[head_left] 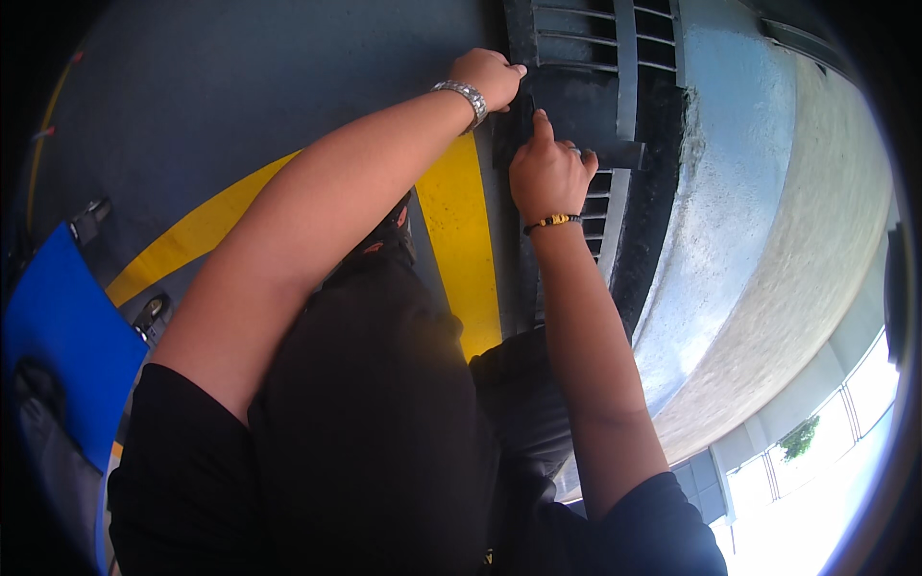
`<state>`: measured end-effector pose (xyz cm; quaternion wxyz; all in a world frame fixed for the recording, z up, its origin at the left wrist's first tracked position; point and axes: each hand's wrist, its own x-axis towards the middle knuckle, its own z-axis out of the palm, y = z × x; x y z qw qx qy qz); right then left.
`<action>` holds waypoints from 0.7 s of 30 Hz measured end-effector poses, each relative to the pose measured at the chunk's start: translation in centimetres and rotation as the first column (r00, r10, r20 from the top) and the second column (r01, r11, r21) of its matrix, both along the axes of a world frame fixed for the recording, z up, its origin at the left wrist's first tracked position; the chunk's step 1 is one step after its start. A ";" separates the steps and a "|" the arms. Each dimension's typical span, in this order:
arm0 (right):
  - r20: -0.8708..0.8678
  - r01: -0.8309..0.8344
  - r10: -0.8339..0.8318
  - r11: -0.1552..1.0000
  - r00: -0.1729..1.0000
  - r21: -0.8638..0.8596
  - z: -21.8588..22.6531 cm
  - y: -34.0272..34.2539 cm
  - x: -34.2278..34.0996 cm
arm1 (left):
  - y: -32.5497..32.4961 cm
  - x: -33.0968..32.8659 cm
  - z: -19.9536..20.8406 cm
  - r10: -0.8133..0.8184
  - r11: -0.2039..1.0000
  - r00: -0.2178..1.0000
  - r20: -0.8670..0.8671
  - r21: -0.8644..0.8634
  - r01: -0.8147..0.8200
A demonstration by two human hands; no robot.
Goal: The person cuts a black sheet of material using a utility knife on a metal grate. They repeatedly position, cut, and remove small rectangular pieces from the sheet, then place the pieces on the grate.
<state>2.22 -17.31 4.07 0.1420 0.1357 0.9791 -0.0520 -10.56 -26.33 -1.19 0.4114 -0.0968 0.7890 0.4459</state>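
- Dark blue-grey floor (259,67), marked with broad yellow stripes (459,221)
- Worn, pale-blue painted strip (735,144) curving down the right
- Beige-grey concrete pavement (840,182) beyond it
- Blue panel (72,336) at far left
- Glaring daylight at lower right, around green foliage (799,439)

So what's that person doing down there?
Both hands are busy at a dark panel between slotted metal grates. The left hand, wearing a silver watch, has its fingers curled by the panel's edge. The right hand points a finger close by. Whether either holds anything is too dark to tell.
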 end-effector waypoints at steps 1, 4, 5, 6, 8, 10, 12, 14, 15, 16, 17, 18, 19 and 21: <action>0.003 0.000 0.000 1.000 1.000 0.005 -0.1 0.0 0.2 | 0.0 0.0 0.1 0.007 1.000 1.000 0.003 0.004 -0.007; 0.015 0.005 -0.005 1.000 1.000 0.014 0.0 -0.2 0.7 | 0.0 0.0 0.2 0.021 1.000 1.000 0.022 -0.001 -0.021; 0.022 0.008 -0.009 1.000 1.000 0.012 0.1 -0.2 0.8 | -0.1 0.0 0.1 0.019 1.000 1.000 0.017 -0.004 -0.019; 0.028 0.012 -0.012 1.000 1.000 0.011 0.2 -0.3 1.0 | -0.1 0.0 0.1 0.016 1.000 1.000 0.013 -0.008 -0.016; 0.046 0.019 -0.019 1.000 0.999 -0.005 0.3 -0.2 1.4 | -0.1 0.0 -0.1 0.014 1.000 1.000 0.004 -0.011 -0.014; 0.040 0.018 -0.018 1.000 0.999 -0.008 0.3 -0.1 1.9 | 0.0 0.1 0.0 0.013 1.000 1.000 -0.004 -0.011 -0.013; 0.010 0.010 -0.010 1.000 1.000 0.003 0.2 -0.1 2.3 | 0.0 0.0 0.2 -0.002 1.000 1.000 -0.001 -0.010 0.002; -0.005 0.013 -0.013 1.000 1.000 -0.011 0.0 -0.1 2.6 | 0.0 0.0 0.0 -0.006 1.000 1.000 -0.003 -0.011 0.006; -0.012 0.015 -0.015 1.000 1.000 -0.018 -0.1 -0.2 2.7 | 0.0 0.0 -0.2 -0.006 1.000 1.000 -0.005 -0.012 0.006; -0.012 0.022 -0.022 1.000 1.000 -0.019 -0.2 -0.2 2.9 | 0.0 -0.1 -0.3 -0.006 1.000 1.000 -0.008 -0.013 0.006; -0.011 0.028 -0.029 0.999 1.000 -0.019 -0.2 -0.3 3.1 | 0.0 -0.1 -0.3 -0.007 1.000 1.000 -0.009 -0.019 0.007; -0.011 0.035 -0.035 0.999 0.999 -0.019 -0.2 -0.3 3.2 | 0.0 0.0 -0.3 -0.008 1.000 1.000 -0.011 -0.024 0.008; -0.014 0.028 -0.029 0.999 0.999 -0.018 -0.2 -0.3 3.5 | 0.0 0.0 -0.4 -0.009 1.000 1.000 -0.012 -0.029 0.008; -0.022 0.014 -0.014 1.000 1.000 -0.017 -0.2 -0.3 3.8 | 0.0 -0.1 -0.5 0.013 1.000 1.000 -0.006 -0.019 -0.013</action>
